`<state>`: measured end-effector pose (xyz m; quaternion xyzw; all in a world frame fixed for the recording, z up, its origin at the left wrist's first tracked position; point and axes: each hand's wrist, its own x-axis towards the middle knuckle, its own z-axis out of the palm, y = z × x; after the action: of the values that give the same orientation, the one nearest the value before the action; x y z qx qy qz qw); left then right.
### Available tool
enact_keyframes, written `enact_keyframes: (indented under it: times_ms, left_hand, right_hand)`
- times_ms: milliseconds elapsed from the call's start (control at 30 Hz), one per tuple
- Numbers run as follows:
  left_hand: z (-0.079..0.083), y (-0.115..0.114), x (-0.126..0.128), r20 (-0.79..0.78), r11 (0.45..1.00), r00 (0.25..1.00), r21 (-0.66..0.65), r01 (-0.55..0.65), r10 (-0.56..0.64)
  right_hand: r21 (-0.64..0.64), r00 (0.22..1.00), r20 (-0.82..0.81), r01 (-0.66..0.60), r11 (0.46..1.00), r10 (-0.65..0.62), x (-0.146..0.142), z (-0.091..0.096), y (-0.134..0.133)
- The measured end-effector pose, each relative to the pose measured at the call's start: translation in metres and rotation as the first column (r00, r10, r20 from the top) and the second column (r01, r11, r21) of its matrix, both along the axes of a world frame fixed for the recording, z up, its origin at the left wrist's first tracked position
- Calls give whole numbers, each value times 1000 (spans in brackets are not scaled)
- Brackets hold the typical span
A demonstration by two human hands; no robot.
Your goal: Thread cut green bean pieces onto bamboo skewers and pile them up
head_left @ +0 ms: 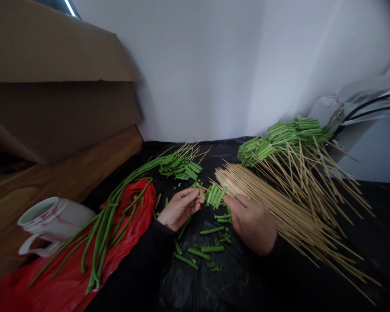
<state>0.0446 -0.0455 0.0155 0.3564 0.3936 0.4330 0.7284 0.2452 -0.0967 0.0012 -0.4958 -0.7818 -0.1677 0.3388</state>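
Note:
My left hand (183,207) pinches a short cut piece of green stem (201,192), which looks like garlic scape, at the tip of a bamboo skewer. Closed around that skewer is my right hand (251,220); several green pieces (216,196) sit side by side on it between my hands. Below them, loose cut pieces (212,249) and small scraps lie on the black plastic sheet (178,294). A thick bundle of bare bamboo skewers (273,197) lies beside my right hand.
Filled skewers (289,136) are piled at the back right, with a smaller pile (180,165) at back centre. Long uncut stems (105,221) lie across a red plastic bag (133,225) at left, near a white mug (56,219) and a cardboard box (61,104).

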Motion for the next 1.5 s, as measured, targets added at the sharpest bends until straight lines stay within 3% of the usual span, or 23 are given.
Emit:
enact_keyframes:
  times_ms: [233, 433, 1033, 1500]
  left_hand:
    - [-1, 0, -1, -24, 1000, 1000, -22, 1, -2]
    - [-3, 2, -4, 1, 999, 1000, 40, 19, -19]
    - [-1, 5, -5, 38, 996, 996, -33, -85, 86]
    - [-2, 5, -5, -44, 991, 990, 22, -130, 131]
  right_hand:
    - [69, 999, 49, -13, 997, 10, -3, -1, -2]
    - [45, 999, 34, 28, 999, -30, 1, 0, -1]
    - [33, 1000, 8, -10, 999, 10, -2, -2, -2]
    - [17, 1000, 15, -16, 1000, 16, -2, -4, -4]
